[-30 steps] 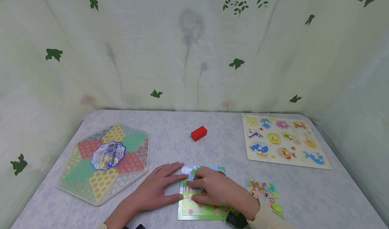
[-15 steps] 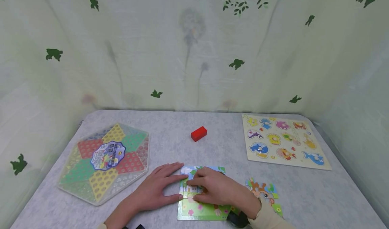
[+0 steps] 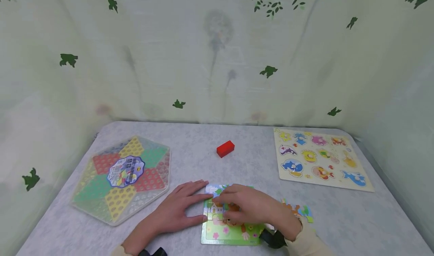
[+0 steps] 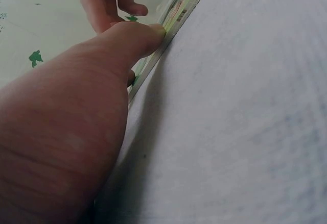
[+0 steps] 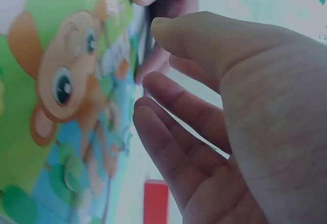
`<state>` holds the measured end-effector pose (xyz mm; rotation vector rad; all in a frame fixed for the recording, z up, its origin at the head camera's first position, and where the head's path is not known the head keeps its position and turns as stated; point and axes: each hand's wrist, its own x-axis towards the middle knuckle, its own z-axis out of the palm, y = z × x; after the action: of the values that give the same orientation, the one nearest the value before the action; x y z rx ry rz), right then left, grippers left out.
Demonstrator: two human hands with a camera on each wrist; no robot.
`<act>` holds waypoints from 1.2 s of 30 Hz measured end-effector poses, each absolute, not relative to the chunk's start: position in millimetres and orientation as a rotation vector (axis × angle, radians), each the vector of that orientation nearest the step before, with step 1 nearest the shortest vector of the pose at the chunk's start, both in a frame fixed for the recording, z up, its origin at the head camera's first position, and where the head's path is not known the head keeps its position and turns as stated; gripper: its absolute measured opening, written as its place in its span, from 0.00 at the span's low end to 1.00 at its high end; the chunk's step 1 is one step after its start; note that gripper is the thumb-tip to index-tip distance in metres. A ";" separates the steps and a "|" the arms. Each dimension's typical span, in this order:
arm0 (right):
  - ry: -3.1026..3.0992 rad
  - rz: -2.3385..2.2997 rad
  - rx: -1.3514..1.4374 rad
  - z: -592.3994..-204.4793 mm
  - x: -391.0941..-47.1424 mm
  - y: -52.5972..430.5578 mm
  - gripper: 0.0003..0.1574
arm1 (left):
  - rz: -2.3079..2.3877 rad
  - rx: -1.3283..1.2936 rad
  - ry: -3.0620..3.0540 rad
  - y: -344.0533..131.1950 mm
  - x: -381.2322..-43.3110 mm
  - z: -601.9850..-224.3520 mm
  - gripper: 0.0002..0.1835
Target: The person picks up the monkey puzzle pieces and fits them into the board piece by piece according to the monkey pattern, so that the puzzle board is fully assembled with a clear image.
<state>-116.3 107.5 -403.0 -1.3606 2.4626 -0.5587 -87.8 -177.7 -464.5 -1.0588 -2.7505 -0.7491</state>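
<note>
A jigsaw puzzle (image 3: 234,239) with a monkey picture lies flat at the near middle of the table. My left hand (image 3: 179,207) rests at its left side, with spread fingers reaching the border. In the left wrist view, the left thumb (image 4: 148,35) touches the board's edge. My right hand (image 3: 249,205) is over the puzzle, hiding its upper right part. Seen from the right wrist, that hand's fingers (image 5: 158,137) are loosely bent and stand apart from the thumb, with nothing between them. The monkey picture (image 5: 66,76) shows beside the fingertips.
Jigsaw pieces with a deer picture (image 3: 306,212) lie to the right, mostly behind the right forearm. A hexagonal clear case (image 3: 152,158) is at the left. A red block (image 3: 225,149) sits farther back. At the back right lies a wooden animal puzzle board (image 3: 325,163).
My right hand has shifted slightly right and back, baring more of the puzzle's middle and covering more of the deer pieces. The left hand stays at the border; the head view has turned slightly left.
</note>
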 end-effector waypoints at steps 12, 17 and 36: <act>2.462 -0.670 -1.259 -390.9 -119.8 128.8 0.26 | -0.752 -1.071 -2.770 -175.6 -90.4 -464.5 0.30; 2.493 -0.700 -1.231 -386.5 -118.1 139.6 0.27 | -0.747 -1.067 -2.777 -176.0 -90.7 -464.9 0.30; 2.550 -0.761 -0.937 -381.4 -106.6 181.4 0.27 | -0.742 -1.064 -2.778 -176.8 -90.3 -464.7 0.30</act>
<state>-106.6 181.4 -381.4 -0.9372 2.5503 -0.7610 -90.3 -176.8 -464.7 -1.0638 -2.7778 -0.7419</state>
